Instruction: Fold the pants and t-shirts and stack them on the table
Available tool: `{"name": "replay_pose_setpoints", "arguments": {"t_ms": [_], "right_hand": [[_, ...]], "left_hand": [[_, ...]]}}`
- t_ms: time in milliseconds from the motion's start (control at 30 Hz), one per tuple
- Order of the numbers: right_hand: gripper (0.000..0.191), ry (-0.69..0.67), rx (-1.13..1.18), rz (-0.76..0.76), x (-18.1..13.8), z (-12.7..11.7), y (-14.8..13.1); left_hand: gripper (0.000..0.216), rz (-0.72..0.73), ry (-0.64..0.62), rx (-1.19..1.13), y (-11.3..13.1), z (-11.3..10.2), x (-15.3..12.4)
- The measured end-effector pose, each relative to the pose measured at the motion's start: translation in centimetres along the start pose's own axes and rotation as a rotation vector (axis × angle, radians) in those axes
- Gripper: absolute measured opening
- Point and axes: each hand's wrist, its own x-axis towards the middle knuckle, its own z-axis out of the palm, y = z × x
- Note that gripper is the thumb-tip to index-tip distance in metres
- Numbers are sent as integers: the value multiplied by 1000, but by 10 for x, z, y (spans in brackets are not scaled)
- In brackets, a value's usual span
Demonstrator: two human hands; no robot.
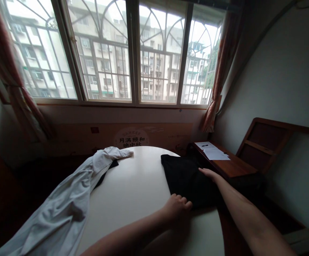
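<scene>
A black folded garment lies on the right side of a round white table. My left hand rests at the garment's near left corner, fingers curled down onto its edge. My right hand lies flat on the garment's right part, fingers stretched out. A white garment is draped over the table's left edge, its sleeve reaching toward the middle, with a bit of dark cloth under it.
A dark wooden side table with white papers and a pen stands at the right, by a wooden frame. A large barred window with red curtains fills the back wall. A cardboard box sits behind the table.
</scene>
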Motion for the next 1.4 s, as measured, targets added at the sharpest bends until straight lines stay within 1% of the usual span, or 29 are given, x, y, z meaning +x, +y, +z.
{"name": "replay_pose_setpoints", "arguments": {"t_ms": [67, 133, 200, 233, 300, 333, 400, 467, 567, 633, 700, 767, 800, 833, 867, 900, 967, 1000, 1033, 1067, 1133, 1200, 1233, 1300, 1400], "right_hand": [[61, 125, -127, 9, -3, -1, -8], [70, 249, -220, -37, -10, 5, -20], [71, 343, -383, -203, -22, 25, -32], [69, 353, -498, -314, -28, 40, -36], [67, 273, -741, -498, -43, 74, -41], [66, 203, -834, -542, -50, 91, -41], [65, 69, -921, -530, -60, 117, -39], [63, 6, -951, -493, -66, 130, -37], [59, 1, -936, -469, -73, 131, -39], [58, 63, -846, -496, -82, 132, -45], [59, 143, -658, -574, -97, 138, -53], [61, 203, -348, -677, -117, 151, -64], [62, 220, -154, -713, -129, 161, -70], [63, 223, 59, -716, -141, 171, -76], [63, 207, 282, -677, -152, 184, -82], [61, 169, 505, -587, -162, 197, -88], [54, 47, 867, -316, -180, 225, -97], [51, -12, 979, -187, -186, 239, -101], [47, -59, 1047, -85, -191, 253, -105], [44, -89, 1077, -19, -196, 266, -107], [42, -116, 1087, 22, -203, 286, -110], [42, -129, 1109, 23, -209, 299, -111], [44, -136, 1122, 0, -211, 303, -111], [51, -163, 1148, -100, -214, 303, -108], [63, -198, 1167, -260, -215, 295, -103]], "left_hand": [[33, 18, 7, 6, 5, -1, -10], [46, 29, 16, 3, 13, -2, -23], [57, 5, 6, -16, 23, -1, -36], [61, -17, -13, -27, 28, 0, -41], [71, -62, -45, -53, 39, 5, -52], [75, -82, -54, -70, 43, 7, -56], [79, -112, -52, -129, 50, 11, -65], [81, -113, -52, -211, 51, 11, -75], [75, -55, -53, -316, 45, 2, -94], [67, -64, -24, -355, 35, -8, -109], [58, -153, 12, -378, 22, -18, -127], [57, -312, 71, -396, 4, -27, -145], [58, -409, 117, -404, -7, -29, -154], [61, -509, 174, -412, -17, -31, -162], [62, -602, 240, -419, -28, -30, -170], [62, -681, 303, -428, -39, -28, -177], [59, -786, 380, -450, -57, -19, -188], [57, -816, 383, -463, -64, -12, -192], [57, -833, 362, -471, -69, -5, -195], [56, -845, 329, -465, -72, 3, -197], [53, -837, 278, -410, -74, 17, -200], [49, -800, 280, -338, -75, 28, -202], [48, -786, 298, -318, -75, 32, -203], [48, -776, 336, -334, -78, 37, -205], [50, -784, 391, -414, -86, 40, -209]]}}
